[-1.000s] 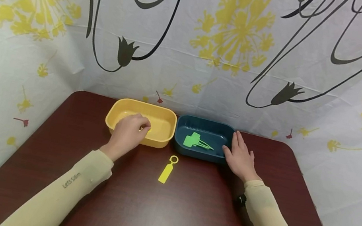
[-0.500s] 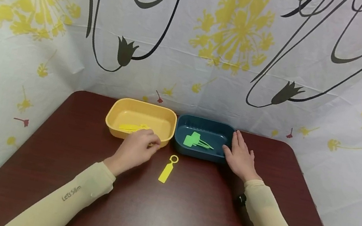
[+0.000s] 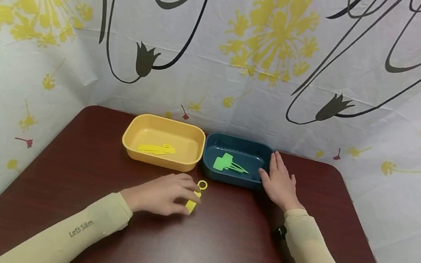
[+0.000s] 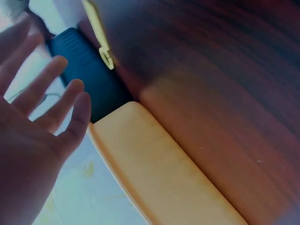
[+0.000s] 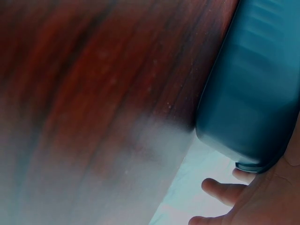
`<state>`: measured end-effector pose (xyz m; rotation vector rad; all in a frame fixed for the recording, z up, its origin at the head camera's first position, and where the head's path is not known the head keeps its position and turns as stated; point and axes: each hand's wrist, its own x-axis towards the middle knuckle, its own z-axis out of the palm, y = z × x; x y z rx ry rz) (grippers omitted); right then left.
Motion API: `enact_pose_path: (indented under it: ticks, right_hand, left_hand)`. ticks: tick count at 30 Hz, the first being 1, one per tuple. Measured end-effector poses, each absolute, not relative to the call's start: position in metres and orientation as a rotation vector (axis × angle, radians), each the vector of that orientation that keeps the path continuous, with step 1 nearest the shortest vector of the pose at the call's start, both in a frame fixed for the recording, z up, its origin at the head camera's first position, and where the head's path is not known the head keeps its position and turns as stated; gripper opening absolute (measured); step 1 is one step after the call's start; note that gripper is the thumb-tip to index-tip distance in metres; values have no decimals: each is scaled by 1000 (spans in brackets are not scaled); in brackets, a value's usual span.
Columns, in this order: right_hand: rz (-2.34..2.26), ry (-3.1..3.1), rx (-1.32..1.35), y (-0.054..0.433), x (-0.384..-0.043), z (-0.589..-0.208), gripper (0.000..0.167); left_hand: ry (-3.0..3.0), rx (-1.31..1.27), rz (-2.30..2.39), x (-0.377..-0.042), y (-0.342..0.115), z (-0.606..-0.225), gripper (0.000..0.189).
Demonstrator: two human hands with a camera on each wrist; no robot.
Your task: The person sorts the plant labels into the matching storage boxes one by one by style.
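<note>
My left hand (image 3: 165,193) reaches over a yellow tag (image 3: 190,206) with a ring at one end, which lies on the table in front of the trays. Its fingers are spread and partly cover the tag in the head view. In the left wrist view a gap shows between the fingers and the yellow tag (image 4: 97,29). My right hand (image 3: 280,182) rests with extended fingers against the right end of the dark blue tray (image 3: 231,180). Green tags (image 3: 223,163) with thin stems lie inside that tray.
A yellow tray (image 3: 159,160) stands to the left of the blue one, nearly touching it. Several yellow tags (image 3: 152,148) lie in it. The dark wooden table (image 3: 214,254) ends at a patterned cloth (image 3: 207,55) behind the trays.
My left hand has come out of the yellow tray, uncovering the yellow tags there, and moved right and nearer to the tag on the table, its fingers spreading. The right hand stays put.
</note>
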<state>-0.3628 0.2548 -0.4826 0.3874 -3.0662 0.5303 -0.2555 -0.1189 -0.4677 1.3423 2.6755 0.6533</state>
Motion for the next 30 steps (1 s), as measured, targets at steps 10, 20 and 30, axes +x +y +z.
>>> enact_pose_path:
  ticks: [10,20,30]
  right_hand:
    - [519,-3070,387,255,-363,-481,77]
    - [531,-3067,391,255,-362,-482,77]
    - [520,-3063,392,256,-362,-483,77]
  left_hand:
    - [2570,1445,414,-249,-124,-477,45]
    - [2551,1448,280,-247,-130,-482,49]
    - [2593,1484,259,-247,-131,-492,45]
